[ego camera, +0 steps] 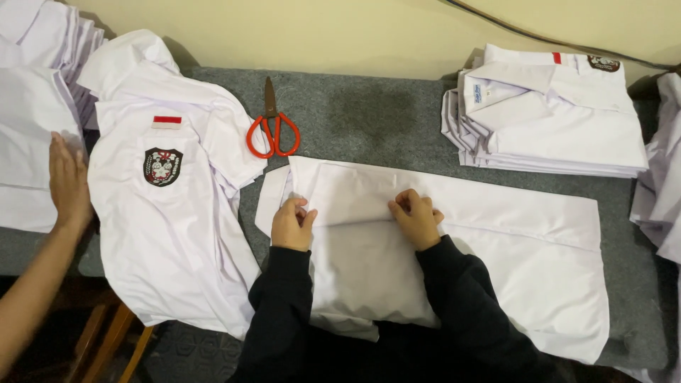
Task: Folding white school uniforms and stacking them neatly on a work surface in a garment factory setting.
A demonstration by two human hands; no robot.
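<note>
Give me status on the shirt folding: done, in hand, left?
Done: a folded stack sits at the table's far right. In hand: left hand and right hand pinch a fold in the white shirt, part folded. Left: unfolded badge shirts piled at left.

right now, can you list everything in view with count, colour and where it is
white shirt being folded: one, white, centre of the table, under both hands
badge shirts: a loose pile, white, top one with a red strip and dark crest, left of centre
folded shirts: one neat stack, white, far right
more white garments: pile, far left; another at the right edge
scissors: one pair, orange handles, far side of the table between the piles
table cover: one, grey felt
cable: one, dark, along the cream wall
other person's hand: one, flat on the far-left pile
left hand: pinching the shirt's fold
right hand: pinching the same fold
</note>
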